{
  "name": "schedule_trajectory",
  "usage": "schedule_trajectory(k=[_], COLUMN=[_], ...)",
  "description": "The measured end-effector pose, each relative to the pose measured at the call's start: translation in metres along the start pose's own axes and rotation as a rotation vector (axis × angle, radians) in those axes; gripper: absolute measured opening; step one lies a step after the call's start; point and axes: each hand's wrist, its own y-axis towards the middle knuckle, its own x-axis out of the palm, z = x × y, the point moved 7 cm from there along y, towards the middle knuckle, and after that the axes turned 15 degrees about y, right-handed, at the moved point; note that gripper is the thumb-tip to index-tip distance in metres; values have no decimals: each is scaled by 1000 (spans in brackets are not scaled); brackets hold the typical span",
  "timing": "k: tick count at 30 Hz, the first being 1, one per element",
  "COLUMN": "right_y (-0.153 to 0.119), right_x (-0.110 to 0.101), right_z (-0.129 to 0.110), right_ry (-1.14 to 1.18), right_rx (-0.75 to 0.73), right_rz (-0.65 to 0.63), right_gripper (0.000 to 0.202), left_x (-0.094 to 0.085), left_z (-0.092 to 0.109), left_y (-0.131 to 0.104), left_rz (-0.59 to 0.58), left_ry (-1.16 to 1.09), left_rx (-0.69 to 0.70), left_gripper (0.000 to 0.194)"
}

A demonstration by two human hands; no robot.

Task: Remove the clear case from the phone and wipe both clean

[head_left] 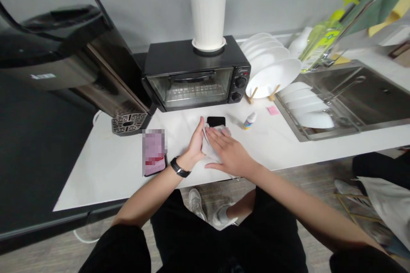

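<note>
A crumpled white tissue [209, 150] is pressed between my two hands above the front of the counter. My left hand [194, 143] bears it from the left, thumb pointing up; its other fingers are mostly hidden behind the tissue. Across the top of it lies my right hand [233, 153], fingers straight and together, thumb apart. Just beyond my hands is a flat black object [216, 121], partly covered by them. To their right stands a small white bottle [249, 120] with a yellow and blue label. A pink sticky note pad [273, 110] lies farther right.
A black toaster oven [195, 81] stands behind, with a white cup of chopsticks [209, 19] on top. At left are a drinks machine [128, 94] and a phone [154, 153]. White plates [272, 74] and a sink [371, 94] with bowls [309, 106] occupy the right.
</note>
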Motion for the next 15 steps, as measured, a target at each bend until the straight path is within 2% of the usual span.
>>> schedule_trajectory(k=[2,4,6,8,10,12,15], right_y=[-14,-38,-68,-100,-125,-134,-133], right_x=[0,-11,-31,-52,-58,-47,-18], right_z=[-11,-11,3,27,45,50,40], right_ry=[82,187,291,329,312,276,204], right_rx=[-113,-131,-28,168,320,379,370], right_rz=[-19,52,207,422,485,362,117], right_gripper=[59,62,66,65,69,72,66], left_x=[3,1,-6,-15,-21,-24,-29], left_z=[3,7,8,5,-3,-17,-36], left_y=[-6,-15,-29,-46,-63,-75,-80], left_rz=[-50,-83,-62,7,87,150,237], left_ry=[-3,-16,-12,32,93,136,218], left_rx=[-23,-3,46,127,214,255,309], left_gripper=[61,61,53,46,52,56,55])
